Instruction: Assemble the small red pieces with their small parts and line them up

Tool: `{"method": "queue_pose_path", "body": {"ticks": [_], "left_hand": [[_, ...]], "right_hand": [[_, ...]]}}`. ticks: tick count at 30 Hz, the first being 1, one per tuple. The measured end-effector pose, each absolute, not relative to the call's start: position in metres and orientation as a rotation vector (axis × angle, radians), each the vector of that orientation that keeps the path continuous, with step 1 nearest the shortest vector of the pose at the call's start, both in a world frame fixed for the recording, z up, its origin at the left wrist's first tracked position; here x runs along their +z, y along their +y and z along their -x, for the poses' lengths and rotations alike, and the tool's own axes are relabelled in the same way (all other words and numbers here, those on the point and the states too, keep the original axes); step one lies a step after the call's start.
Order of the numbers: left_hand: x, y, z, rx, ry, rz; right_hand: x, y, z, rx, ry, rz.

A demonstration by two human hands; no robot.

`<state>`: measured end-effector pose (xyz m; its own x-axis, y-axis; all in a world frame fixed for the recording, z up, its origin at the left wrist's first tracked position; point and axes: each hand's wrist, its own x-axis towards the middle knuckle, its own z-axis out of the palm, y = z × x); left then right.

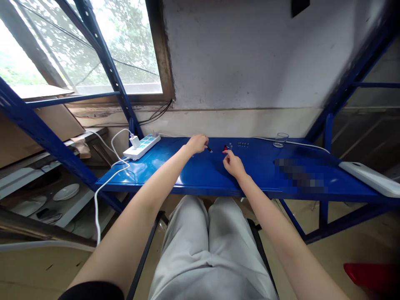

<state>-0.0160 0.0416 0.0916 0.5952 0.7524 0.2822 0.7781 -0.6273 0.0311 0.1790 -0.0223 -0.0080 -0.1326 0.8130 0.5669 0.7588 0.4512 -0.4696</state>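
My left hand (pixel 197 143) rests on the blue metal shelf (pixel 200 175) with its fingers curled around a small dark tool (pixel 209 149) whose tip sticks out to the right. My right hand (pixel 233 163) lies just right of it, fingers drawn together and reaching toward a small red and black part (pixel 225 148). Beyond that part lie a tiny pale piece (pixel 230 145) and a row of several small dark screws (pixel 243 144). What the right fingertips touch is too small to tell.
A white power strip (pixel 142 146) with a plugged charger and white cable sits at the shelf's left. A clear glass (pixel 280 140) stands at the back right, a white flat device (pixel 371 178) at the far right edge. Blue rack posts flank the shelf; plates lie lower left.
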Motion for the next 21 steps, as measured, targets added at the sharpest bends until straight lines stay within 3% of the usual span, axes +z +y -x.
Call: {"method": "queue_pose_path", "body": {"ticks": [7,21], "left_hand": [[0.088,0.053,0.023,-0.017,-1.273,2.572],[0.083,0.054,0.029,0.068,-1.344,2.523]], "right_hand": [[-0.009,-0.021,-0.179,0.120,-1.913,1.350],[-0.010,-0.020,-0.179,0.143,-1.932,1.354]]}}
